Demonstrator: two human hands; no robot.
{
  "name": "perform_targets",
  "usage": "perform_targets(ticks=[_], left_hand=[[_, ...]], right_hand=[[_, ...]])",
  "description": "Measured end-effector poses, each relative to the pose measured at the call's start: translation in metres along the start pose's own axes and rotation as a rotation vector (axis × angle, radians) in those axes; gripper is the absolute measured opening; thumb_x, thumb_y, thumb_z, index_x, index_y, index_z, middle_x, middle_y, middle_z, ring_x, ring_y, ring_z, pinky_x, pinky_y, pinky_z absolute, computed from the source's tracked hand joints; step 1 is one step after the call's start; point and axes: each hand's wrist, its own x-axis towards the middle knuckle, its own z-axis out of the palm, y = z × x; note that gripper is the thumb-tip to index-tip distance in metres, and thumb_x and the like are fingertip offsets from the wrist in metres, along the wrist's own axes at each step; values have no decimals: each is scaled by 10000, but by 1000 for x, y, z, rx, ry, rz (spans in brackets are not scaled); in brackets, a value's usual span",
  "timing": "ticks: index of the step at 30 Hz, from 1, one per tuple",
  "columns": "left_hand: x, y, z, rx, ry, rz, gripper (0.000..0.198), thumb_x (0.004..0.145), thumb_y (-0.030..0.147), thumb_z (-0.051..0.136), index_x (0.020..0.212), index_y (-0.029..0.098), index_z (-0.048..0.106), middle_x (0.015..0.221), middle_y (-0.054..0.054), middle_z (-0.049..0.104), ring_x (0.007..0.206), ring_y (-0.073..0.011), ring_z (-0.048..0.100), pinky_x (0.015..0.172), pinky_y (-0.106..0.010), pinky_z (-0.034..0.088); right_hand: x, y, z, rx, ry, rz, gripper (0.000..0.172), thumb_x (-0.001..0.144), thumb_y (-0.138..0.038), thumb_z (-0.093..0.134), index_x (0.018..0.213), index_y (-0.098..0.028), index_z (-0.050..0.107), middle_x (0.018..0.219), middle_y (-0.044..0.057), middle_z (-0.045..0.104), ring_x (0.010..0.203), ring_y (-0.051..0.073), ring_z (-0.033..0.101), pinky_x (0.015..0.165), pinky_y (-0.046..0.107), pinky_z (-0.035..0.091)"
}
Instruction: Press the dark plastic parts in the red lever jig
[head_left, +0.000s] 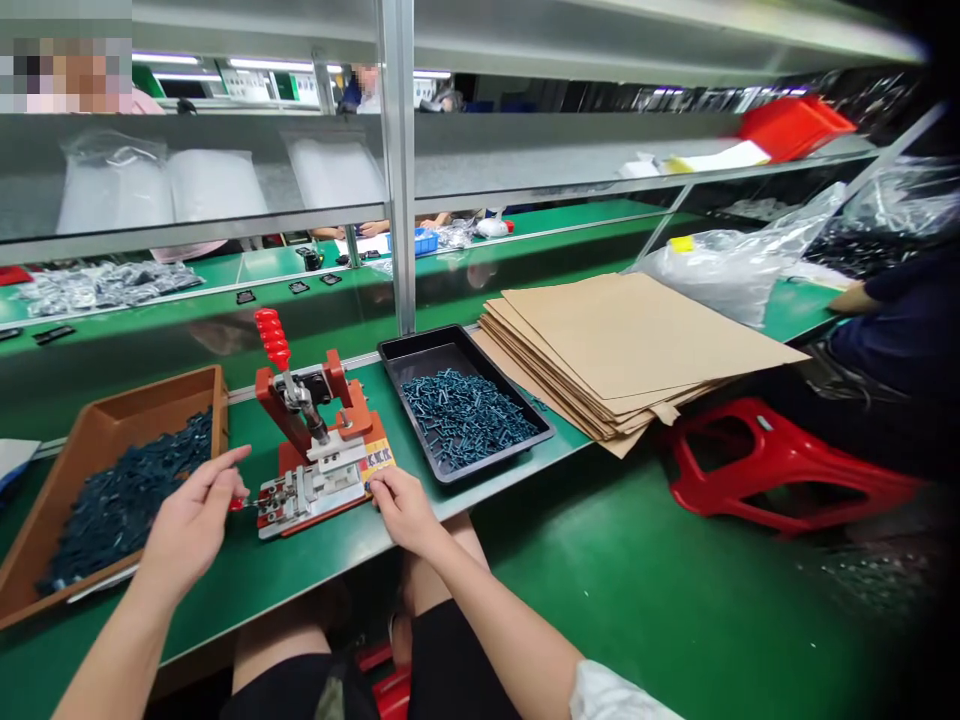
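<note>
On the table (300,570), a red clamp jig (322,455) sits between the hands: left hand (191,525) pinching its small red pin (236,503), right hand (405,510) with bent fingertips on its corner, hold unclear. The jig looks like rigid, heavy metal, best steadied at the base.

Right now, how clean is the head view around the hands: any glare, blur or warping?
Head view: left hand, right hand and red press sharp under even light, shadows soft; glare on the plastic bags at right; edges stretched by the wide lens; right edge dark and smeared.
</note>
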Motion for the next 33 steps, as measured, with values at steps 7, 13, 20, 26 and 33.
perform_targets(ticks=[7, 13, 20, 26, 33], left_hand=[[11, 5, 19, 119, -82, 127, 439, 888, 483, 438, 1108, 240, 731, 1030, -65, 786, 1060, -301, 671, 977, -446, 520], [10, 15, 27, -105, -217, -76, 365, 784, 472, 592, 991, 195, 710, 961, -81, 786, 873, -258, 744, 770, -339, 586], [2, 16, 50, 93, -355, 91, 287, 854, 367, 548, 994, 212, 744, 995, -73, 777, 920, -257, 715, 869, -391, 551], [4, 18, 73, 238, -305, 323, 278, 908, 300, 503, 822, 202, 748, 1058, -109, 729, 1059, -294, 636, 938, -436, 503], [2, 27, 95, 389, -324, 321, 256, 888, 181, 482, 960, 164, 727, 1056, -147, 714, 1057, -315, 656, 939, -448, 495]], right_hand=[[-3, 0, 0, 63, 29, 61, 172, 942, -261, 518, 902, -203, 675, 756, 15, 672, 691, 155, 617, 673, 254, 482], [-5, 5, 0, 132, 110, 107, 149, 903, -284, 569, 914, -195, 689, 837, 47, 706, 701, 163, 649, 646, 260, 525], [-8, 14, 6, 343, 59, 171, 211, 931, -292, 550, 1077, -210, 679, 902, 74, 750, 728, 188, 724, 627, 284, 586], [-4, 9, 0, 207, 116, 95, 171, 930, -288, 559, 970, -221, 712, 935, 68, 742, 826, 201, 716, 731, 314, 587], [-5, 12, 3, 206, 130, 132, 151, 894, -260, 598, 981, -221, 714, 960, 69, 740, 822, 205, 707, 748, 323, 580]])
